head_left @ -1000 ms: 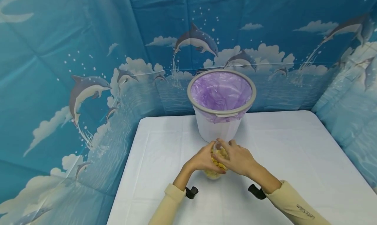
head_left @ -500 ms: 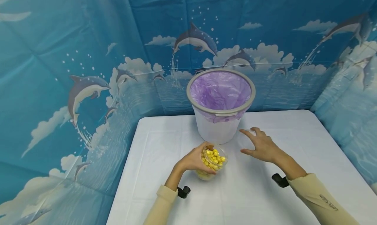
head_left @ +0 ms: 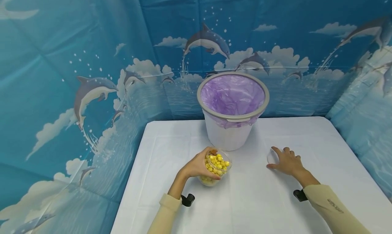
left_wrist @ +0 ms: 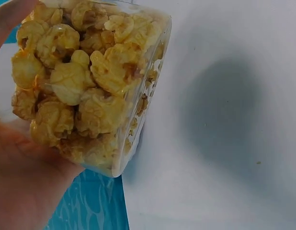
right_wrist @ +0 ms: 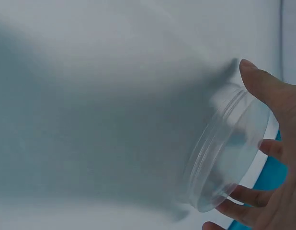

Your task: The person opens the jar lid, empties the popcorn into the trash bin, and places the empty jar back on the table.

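In the head view, my left hand (head_left: 200, 164) grips a clear plastic jar (left_wrist: 143, 91) by its side, thumb on the near side and fingers on the far side. Its mouth is uncovered and tips to the right. Yellow popcorn (head_left: 218, 163) fills it, seen large through the wall in the left wrist view. Out to the right, my right hand (head_left: 288, 162) holds a clear round lid (right_wrist: 234, 148) by the rim, thumb on one edge and fingers on the opposite one. The lid is low over the white table, partly covered by the hand in the head view.
A white bin (head_left: 228, 135) with a grey rim and a purple bag (head_left: 232, 94) inside stands at the table's back, beyond the jar. The table (head_left: 245, 206) wears a white cloth. Blue dolphin-print sheets (head_left: 171, 101) hang behind and at both sides.
Both hands were together on the jar. The right hand has lifted the lid off and carried it right, then down toward the table. The left hand has moved slightly left with the jar.
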### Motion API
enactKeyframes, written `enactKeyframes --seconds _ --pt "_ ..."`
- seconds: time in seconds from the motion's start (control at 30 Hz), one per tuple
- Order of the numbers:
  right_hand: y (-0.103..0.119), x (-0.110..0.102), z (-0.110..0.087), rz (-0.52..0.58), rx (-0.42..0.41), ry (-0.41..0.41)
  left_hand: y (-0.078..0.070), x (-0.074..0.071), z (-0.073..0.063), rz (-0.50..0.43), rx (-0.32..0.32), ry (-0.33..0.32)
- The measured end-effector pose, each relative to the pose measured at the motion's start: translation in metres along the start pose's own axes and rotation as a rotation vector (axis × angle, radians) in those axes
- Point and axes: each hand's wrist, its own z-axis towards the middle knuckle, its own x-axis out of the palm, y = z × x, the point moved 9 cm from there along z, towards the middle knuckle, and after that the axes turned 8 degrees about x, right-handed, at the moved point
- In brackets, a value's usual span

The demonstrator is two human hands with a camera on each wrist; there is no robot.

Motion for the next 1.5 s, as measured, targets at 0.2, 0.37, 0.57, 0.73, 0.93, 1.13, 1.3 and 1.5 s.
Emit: enactKeyframes --seconds 0.2,0.37,0.57,0.73,0.93,1.13,1.3,1.5 --pt "-0.003 0.004 0.001 -0.005 -0.002 0.015 0.002 -0.002 -0.003 -0.018 -0.007 -0.012" --pt "0.005 -0.02 0.013 0.05 -0.004 0.1 0.006 -0.001 -0.005 -0.021 -0.02 -0.015" --pt "0.034 -0.099 0.036 0.293 -0.04 0.147 0.01 -0.003 -0.008 -0.027 -0.027 -0.035" --pt "0.071 -0.189 0.047 0.468 -0.101 0.021 0.011 -0.004 -0.01 -0.038 -0.022 -0.037" --pt "0.131 -0.235 0.062 0.277 -0.182 -0.001 0.015 -0.002 -0.011 -0.035 -0.024 -0.04" --pt "0.144 -0.218 0.075 0.067 -0.108 0.029 0.014 -0.01 -0.016 -0.053 -0.017 -0.059" --pt "0.146 -0.216 0.077 0.076 -0.112 -0.01 0.005 -0.067 -0.018 -0.059 -0.019 -0.206" --pt "0.149 -0.215 0.076 0.074 -0.106 -0.014 -0.032 -0.166 -0.005 -0.026 -0.08 -0.411"
